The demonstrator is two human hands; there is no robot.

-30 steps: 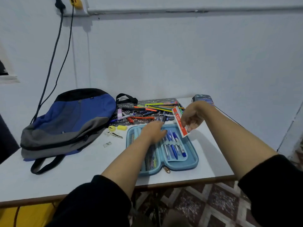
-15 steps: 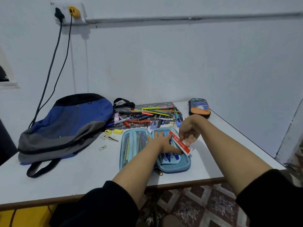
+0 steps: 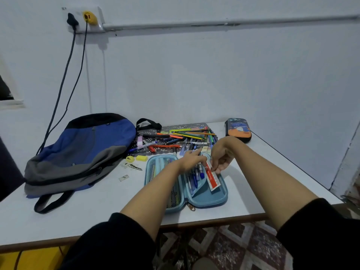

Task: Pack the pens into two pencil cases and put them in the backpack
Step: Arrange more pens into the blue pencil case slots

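Observation:
A light blue pencil case [image 3: 210,199] lies open on the white table [image 3: 97,207], with several blue pens [image 3: 195,177] in its right half. My right hand [image 3: 222,158] pinches a red and white ruler [image 3: 212,177] whose lower end lies inside that half. My left hand [image 3: 191,160] rests flat over the middle of the case, fingers straight. A pile of loose pens and pencils [image 3: 185,137] lies on a dark mat behind. A second, closed pencil case [image 3: 238,131], dark with orange, sits at the back right. The blue and grey backpack [image 3: 78,152] lies on the left.
A yellow sharpener [image 3: 130,158], a yellow eraser [image 3: 141,158] and small scraps [image 3: 124,177] lie between backpack and case. A pink eraser [image 3: 139,141] lies on the mat. Two cables [image 3: 64,84] hang from a wall socket. The table's front edge [image 3: 214,221] is near.
My right hand brought the ruler down from above the pens into the right half of the open case. My left hand stayed over the case's middle. The view shifted a little.

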